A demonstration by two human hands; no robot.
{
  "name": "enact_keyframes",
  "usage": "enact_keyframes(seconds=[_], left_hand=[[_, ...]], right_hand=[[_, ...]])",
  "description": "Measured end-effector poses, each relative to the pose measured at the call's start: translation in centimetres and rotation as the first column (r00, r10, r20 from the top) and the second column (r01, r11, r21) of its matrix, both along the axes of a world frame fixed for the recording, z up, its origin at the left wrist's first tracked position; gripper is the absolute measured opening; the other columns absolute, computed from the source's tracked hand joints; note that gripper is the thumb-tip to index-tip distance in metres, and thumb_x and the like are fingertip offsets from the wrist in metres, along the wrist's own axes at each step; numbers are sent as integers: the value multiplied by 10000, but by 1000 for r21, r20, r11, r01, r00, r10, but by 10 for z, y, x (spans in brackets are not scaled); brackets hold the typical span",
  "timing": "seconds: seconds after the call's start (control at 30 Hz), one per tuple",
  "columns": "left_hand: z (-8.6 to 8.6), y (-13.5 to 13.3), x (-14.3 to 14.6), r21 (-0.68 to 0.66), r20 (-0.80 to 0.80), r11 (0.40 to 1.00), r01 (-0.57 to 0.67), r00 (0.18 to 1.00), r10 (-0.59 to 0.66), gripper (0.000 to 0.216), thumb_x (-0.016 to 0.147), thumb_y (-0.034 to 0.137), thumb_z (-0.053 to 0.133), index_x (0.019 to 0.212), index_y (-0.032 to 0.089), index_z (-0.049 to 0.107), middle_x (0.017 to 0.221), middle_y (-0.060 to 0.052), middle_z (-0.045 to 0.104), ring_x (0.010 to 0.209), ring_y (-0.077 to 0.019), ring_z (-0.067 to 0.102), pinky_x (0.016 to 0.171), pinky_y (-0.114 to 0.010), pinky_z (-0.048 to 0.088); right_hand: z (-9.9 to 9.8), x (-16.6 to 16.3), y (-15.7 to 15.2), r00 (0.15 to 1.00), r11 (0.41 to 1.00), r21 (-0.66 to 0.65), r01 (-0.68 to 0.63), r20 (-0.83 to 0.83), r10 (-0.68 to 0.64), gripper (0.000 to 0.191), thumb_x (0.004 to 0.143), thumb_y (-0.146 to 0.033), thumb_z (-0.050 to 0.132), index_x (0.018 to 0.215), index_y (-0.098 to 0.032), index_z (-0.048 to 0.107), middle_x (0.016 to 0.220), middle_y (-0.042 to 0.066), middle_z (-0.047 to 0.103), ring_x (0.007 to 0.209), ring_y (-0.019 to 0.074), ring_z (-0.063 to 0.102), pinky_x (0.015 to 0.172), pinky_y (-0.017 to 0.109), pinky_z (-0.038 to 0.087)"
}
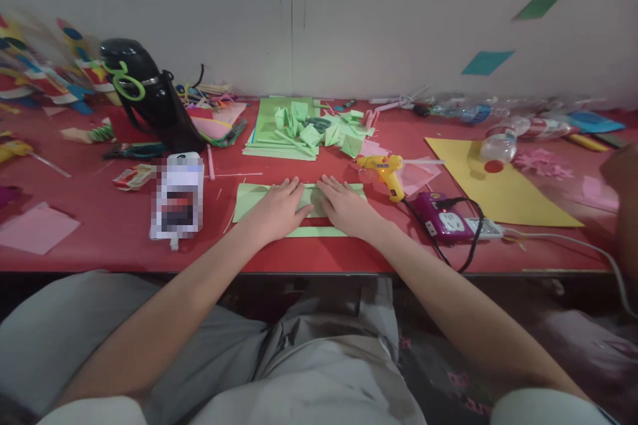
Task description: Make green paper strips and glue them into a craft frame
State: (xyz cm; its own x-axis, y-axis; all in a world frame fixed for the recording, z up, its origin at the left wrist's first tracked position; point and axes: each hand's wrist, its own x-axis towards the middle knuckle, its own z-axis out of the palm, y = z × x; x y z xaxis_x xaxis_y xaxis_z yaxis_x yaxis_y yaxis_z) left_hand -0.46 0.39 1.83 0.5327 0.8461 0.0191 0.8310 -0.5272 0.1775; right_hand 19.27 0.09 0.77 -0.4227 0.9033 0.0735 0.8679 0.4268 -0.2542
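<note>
A light green paper sheet (249, 198) lies flat on the red table (124, 226) right in front of me. My left hand (277, 210) rests palm down on its middle, fingers stretched out and together. My right hand (345, 207) lies flat beside it on the same sheet, fingers pointing left toward the other hand. The fingertips of both hands nearly meet along a fold line. Neither hand holds anything.
A stack of green sheets with folded green pieces (299, 126) sits behind. A yellow glue gun (385, 170), purple power strip (446, 220), yellow sheet (498, 186), plastic bottle (498, 141), black bag (149, 96), pink paper (36, 228) and a blurred white object (178, 196) surround it.
</note>
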Motion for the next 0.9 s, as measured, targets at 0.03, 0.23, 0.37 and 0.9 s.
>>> enact_keyframes(seconds=[0.03, 0.23, 0.37, 0.9], left_hand=[[0, 0, 0, -5, 0, 1000, -3, 1000, 3, 616, 1027, 441, 386, 1509, 58, 371, 1586, -224, 326, 1475, -357, 311, 1183, -511, 290], [5, 0, -2, -96, -2, 995, -17, 1000, 16, 624, 1024, 465, 359, 1523, 89, 361, 1617, -189, 265, 1503, -329, 250, 1207, -483, 255], [5, 3, -8, -103, 14, 995, 10, 1000, -8, 609, 1023, 468, 353, 1519, 117, 377, 1623, -160, 261, 1506, -300, 248, 1211, -459, 256], [0, 6, -11, 125, -41, 991, 52, 998, -47, 482, 1035, 416, 344, 1401, 171, 541, 1527, -120, 474, 1422, -293, 422, 1191, -515, 268]], right_hand=[[-2, 3, 1, 1000, 1000, 5, -3, -12, 3, 524, 1002, -236, 298, 1473, -44, 424, 1569, 213, 370, 1485, 288, 318, 1197, 518, 282], [-5, 21, 4, 998, 1000, -17, -10, -64, 9, 536, 1001, -239, 299, 1472, -13, 418, 1570, 239, 345, 1487, 280, 309, 1205, 507, 284], [-1, 33, 4, 994, 999, -21, -27, -104, 24, 516, 1004, -257, 310, 1465, -75, 456, 1562, 217, 371, 1481, 277, 325, 1181, 539, 326], [22, 26, 27, 987, 989, 50, 142, -85, -137, 193, 880, -170, 557, 960, -141, 730, 1001, 114, 674, 948, 222, 614, 853, 334, 459]])
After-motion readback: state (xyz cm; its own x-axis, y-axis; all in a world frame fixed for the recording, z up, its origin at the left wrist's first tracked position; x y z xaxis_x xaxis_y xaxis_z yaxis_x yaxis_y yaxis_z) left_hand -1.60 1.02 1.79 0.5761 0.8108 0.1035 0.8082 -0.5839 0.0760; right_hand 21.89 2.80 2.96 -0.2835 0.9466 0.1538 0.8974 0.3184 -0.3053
